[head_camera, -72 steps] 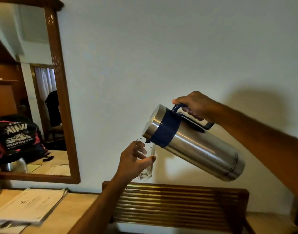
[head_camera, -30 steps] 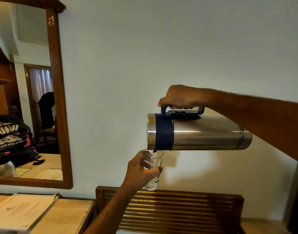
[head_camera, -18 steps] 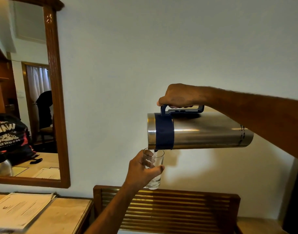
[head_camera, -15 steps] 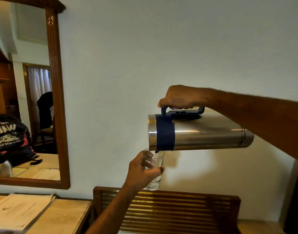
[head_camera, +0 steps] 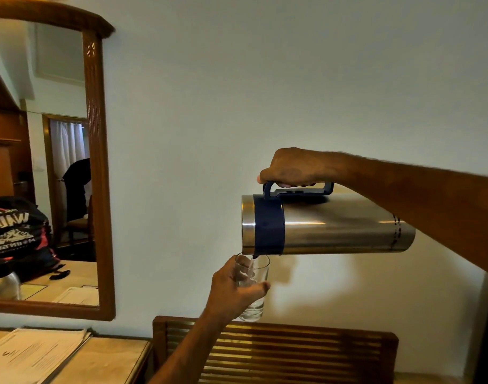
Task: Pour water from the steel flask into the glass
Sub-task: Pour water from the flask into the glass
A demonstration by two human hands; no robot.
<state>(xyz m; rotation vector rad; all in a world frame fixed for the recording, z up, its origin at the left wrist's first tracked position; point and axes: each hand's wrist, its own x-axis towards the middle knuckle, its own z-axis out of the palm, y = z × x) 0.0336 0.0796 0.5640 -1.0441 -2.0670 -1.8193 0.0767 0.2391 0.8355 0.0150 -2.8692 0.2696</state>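
While gripped by left hand [head_camera: 231, 292]: glass [head_camera: 253, 286] under flask [head_camera: 334, 225].

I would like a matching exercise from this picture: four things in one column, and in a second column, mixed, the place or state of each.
Things:
1. steel flask
2. glass
3. papers
4. mirror

Places or states:
a. hangs on the wall at the left
b. held in the left hand, under the spout
c. lie on the wooden table
d. tipped about level, carried by its blue handle in the right hand

Pairs: 1-d, 2-b, 3-c, 4-a
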